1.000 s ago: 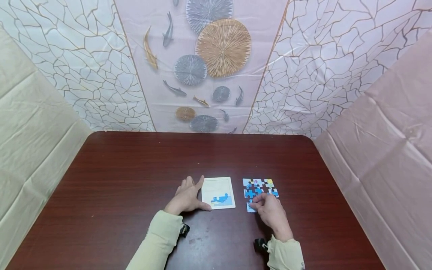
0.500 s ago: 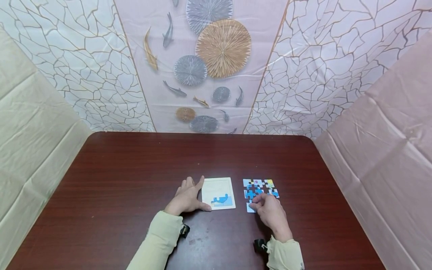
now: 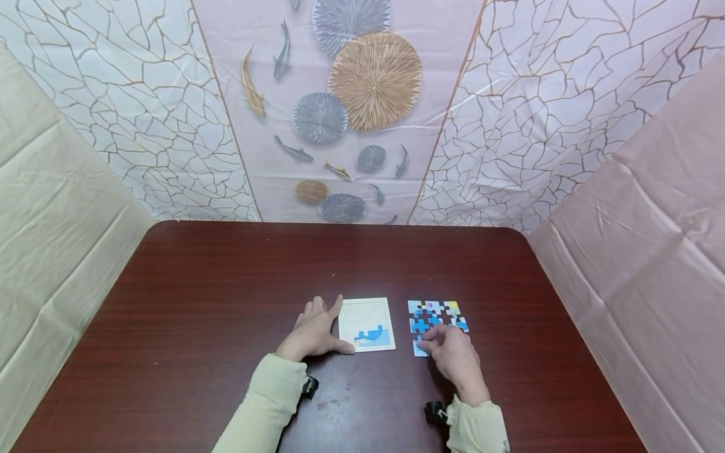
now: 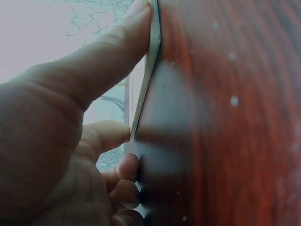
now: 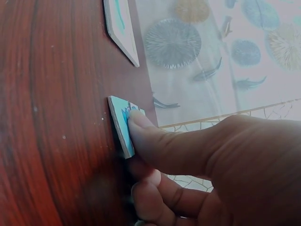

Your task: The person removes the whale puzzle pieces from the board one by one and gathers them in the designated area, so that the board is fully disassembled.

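A square cream puzzle board (image 3: 365,311) lies on the table, with blue puzzle pieces (image 3: 372,336) in its lower right part. My left hand (image 3: 309,330) spans the board's left side. Its thumb (image 4: 108,54) touches the near corner and its forefinger the far one, both fairly straight. To the right, several loose puzzle pieces (image 3: 433,307) lie in rough rows. My right hand (image 3: 455,357) holds the nearest left piece (image 3: 420,348) between curled thumb and fingers, low at the table. In the right wrist view, the thumb (image 5: 146,134) lies over that piece; the fingertips are partly hidden.
The dark red-brown table (image 3: 226,277) reaches back to a patterned cloth wall (image 3: 340,176). Cream cloth (image 3: 62,239) hangs at the left and pinkish cloth (image 3: 617,251) at the right. A strip of bare tabletop separates the board from the loose pieces.
The nearest left piece has shifted very slightly left under my right hand. My left hand and the board look the same.
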{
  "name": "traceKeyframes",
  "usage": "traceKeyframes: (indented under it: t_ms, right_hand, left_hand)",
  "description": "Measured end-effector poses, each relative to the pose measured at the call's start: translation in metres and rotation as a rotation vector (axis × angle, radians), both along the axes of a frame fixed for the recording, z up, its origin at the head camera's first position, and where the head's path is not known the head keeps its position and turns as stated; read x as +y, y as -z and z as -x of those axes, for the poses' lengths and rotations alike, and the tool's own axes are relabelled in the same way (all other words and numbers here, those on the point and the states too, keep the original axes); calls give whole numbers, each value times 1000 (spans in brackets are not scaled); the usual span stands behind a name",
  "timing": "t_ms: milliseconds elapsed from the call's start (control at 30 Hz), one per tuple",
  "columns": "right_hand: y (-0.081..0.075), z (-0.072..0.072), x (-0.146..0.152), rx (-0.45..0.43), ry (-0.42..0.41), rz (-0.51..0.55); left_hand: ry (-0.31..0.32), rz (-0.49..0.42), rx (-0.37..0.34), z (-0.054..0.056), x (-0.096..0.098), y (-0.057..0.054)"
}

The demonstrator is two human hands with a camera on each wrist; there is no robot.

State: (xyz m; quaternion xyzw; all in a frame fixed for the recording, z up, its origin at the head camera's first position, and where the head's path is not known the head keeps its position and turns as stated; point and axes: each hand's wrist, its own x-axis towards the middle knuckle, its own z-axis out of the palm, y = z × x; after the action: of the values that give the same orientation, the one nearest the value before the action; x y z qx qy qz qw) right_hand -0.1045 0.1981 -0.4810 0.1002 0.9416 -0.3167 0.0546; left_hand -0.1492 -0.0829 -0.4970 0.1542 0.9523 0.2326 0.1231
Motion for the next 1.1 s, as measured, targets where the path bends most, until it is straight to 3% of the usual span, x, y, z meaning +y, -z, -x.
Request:
traceKeyframes:
  t_ms: [1100]
  right_hand:
    - [0,1,-1,-24,-13,-4]
  left_hand:
    - [1,5,-14,-1,0,-2]
